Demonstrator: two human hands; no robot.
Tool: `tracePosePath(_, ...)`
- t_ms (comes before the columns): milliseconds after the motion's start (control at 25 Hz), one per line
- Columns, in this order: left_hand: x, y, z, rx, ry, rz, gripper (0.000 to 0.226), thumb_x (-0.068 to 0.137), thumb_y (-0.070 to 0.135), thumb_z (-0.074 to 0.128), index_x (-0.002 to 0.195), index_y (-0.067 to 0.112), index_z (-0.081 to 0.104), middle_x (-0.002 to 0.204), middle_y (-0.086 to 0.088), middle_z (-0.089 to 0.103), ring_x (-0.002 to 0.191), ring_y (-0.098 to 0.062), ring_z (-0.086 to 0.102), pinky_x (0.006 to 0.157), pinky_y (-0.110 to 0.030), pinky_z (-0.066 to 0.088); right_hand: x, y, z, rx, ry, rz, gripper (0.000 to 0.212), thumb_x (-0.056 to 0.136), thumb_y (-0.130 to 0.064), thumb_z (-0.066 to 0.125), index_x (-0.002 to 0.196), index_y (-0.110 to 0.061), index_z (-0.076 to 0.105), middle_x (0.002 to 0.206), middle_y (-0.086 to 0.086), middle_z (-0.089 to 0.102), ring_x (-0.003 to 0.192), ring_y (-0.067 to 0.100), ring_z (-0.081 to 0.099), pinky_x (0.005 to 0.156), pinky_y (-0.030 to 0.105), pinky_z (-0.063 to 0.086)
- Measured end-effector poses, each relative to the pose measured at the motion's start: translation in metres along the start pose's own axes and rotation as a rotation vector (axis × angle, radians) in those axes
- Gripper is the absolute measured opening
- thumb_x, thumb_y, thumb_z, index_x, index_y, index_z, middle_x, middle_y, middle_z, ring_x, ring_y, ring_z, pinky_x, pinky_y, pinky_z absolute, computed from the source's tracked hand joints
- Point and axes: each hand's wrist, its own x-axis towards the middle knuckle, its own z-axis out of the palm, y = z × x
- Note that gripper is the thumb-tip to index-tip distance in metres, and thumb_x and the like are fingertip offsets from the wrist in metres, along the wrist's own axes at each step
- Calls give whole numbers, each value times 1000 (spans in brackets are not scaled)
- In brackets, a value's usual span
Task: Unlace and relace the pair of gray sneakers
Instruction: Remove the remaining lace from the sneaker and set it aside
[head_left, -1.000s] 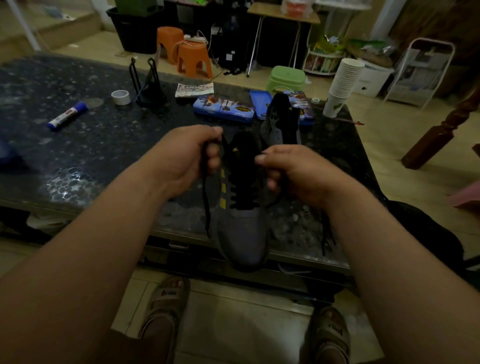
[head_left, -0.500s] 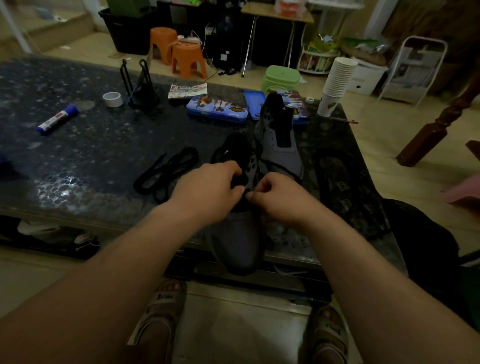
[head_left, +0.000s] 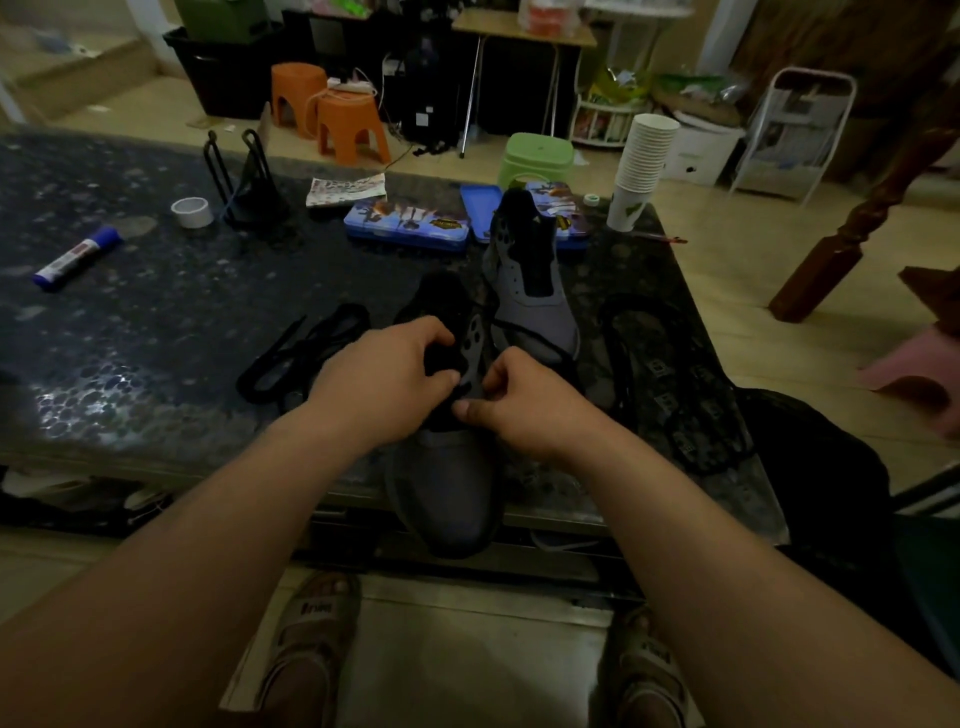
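Gray knit sneaker (head_left: 441, 488), rounded toe overhanging the edge of the dark speckled stone surface (head_left: 156, 322). Left hand (head_left: 384, 374) curls over its black tongue; right hand (head_left: 524, 405) pinches a thin black lace (head_left: 519, 333) at the perforated eyelet strip. Second gray sneaker (head_left: 535, 306) just behind; loose flat lace (head_left: 306, 353) coiled alongside.

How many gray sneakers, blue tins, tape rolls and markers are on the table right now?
Gray sneakers: 2
Blue tins: 2
Tape rolls: 1
Markers: 1
Total: 6
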Motion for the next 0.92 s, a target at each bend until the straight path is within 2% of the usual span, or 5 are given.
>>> tracePosePath(120, -7, -8, -5, -120, 60, -13, 40, 90, 35, 76, 115, 33, 44, 80, 5, 63, 73, -13, 64, 67, -40, 55, 0, 2, 1, 9, 45, -62, 35, 87, -39, 78, 101, -21, 52, 90, -3, 61, 78, 12, 57, 63, 33, 47)
tracePosePath(320, -14, -17, 0, -280, 73, -128, 35, 94, 35, 73, 110, 22, 44, 91, 4, 64, 77, -12, 64, 66, -31, 52, 2, -3, 12, -290, 292, -425, 26, 98, -34, 61, 123, -39, 57, 100, -10, 53, 94, 14, 58, 76, 38, 52)
tracePosePath(480, -6, -18, 5, -285, 134, -145, 27, 93, 33, 70, 101, 22, 47, 82, 5, 63, 74, -15, 64, 70, -41, 55, 8, -17, 21, -333, 330, -457, 30, 101, -34, 52, 130, -37, 60, 111, -6, 63, 104, 17, 60, 80, 39, 53)
tracePosePath(760, -7, -25, 0, -584, 36, -236, 7, 101, 18, 62, 99, 14, 56, 84, -12, 70, 76, -23, 74, 71, -45, 63, 19, -23, 21, -389, 284, -439, 24, 95, -35, 65, 118, -36, 62, 94, -9, 62, 91, 16, 60, 71, 37, 52)
tracePosePath(920, -16, -27, 4, -577, -73, -246, 22, 89, 21, 72, 102, 20, 55, 88, -6, 70, 78, -22, 70, 70, -47, 59, 26, -26, 22, -442, 288, -461, 13, 95, -32, 63, 107, -30, 67, 96, -5, 66, 92, 21, 62, 71, 38, 52)
